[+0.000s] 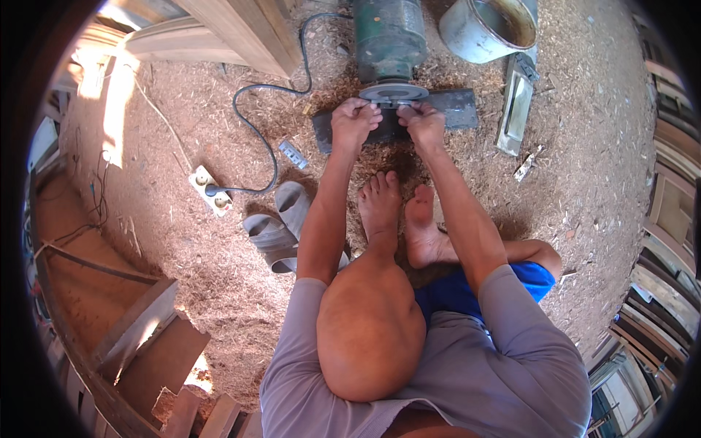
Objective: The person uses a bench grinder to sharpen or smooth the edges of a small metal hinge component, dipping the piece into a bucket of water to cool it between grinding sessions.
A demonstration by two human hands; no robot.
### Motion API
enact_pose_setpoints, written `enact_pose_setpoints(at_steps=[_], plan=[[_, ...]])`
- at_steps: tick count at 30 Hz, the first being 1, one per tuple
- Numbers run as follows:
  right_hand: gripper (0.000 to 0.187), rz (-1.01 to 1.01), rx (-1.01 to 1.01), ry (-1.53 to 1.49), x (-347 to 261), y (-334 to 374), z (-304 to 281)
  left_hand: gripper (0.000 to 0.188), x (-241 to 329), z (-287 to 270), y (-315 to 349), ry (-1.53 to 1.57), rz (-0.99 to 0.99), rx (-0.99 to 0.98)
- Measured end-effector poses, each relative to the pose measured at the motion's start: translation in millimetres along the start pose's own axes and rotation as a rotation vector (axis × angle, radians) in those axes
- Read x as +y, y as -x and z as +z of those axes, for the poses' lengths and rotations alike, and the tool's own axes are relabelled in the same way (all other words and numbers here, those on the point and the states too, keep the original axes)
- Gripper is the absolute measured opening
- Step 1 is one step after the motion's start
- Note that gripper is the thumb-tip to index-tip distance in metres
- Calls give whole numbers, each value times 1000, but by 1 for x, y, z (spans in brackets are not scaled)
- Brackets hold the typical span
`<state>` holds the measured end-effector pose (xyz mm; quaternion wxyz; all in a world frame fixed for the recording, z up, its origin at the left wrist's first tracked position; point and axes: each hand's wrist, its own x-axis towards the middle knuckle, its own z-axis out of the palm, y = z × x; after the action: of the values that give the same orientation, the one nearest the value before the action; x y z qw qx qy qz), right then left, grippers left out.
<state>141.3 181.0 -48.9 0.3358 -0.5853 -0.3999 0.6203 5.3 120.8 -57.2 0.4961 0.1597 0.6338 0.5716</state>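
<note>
A green motor (pixel 391 44) lies on the ground ahead of me, with a round grey grinding wheel (pixel 394 92) on its near end. Both my hands are at the near edge of the wheel. Between them is a thin flat metal piece (pixel 387 104), pinched at its left end by my left hand (pixel 353 123) and at its right end by my right hand (pixel 423 125). Fingers and wheel cover much of the piece, so its exact kind cannot be made out. Under the hands lies a dark flat board (pixel 458 111).
A whitish bucket (pixel 475 36) stands right of the motor, near a long narrow wooden block (pixel 515 109). To the left are a power strip (pixel 208 191) with a dark cable (pixel 252 131), a small grey block (pixel 293 155) and sandals (pixel 269 233). Timber (pixel 226 33) leans at upper left.
</note>
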Motion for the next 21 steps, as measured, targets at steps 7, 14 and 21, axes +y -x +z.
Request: enact_pose_setpoints(at_steps=[7,14,21], plan=[[14,27,18,-26,-3,2,-3,11,-2,8,-3,-68,-11,1],[14,27,39,-57,-10,8,4,11,-4,5,0,-23,24,35],[12,-19,50,-12,1,2,8,11,-6,1,-2,4,36,22]])
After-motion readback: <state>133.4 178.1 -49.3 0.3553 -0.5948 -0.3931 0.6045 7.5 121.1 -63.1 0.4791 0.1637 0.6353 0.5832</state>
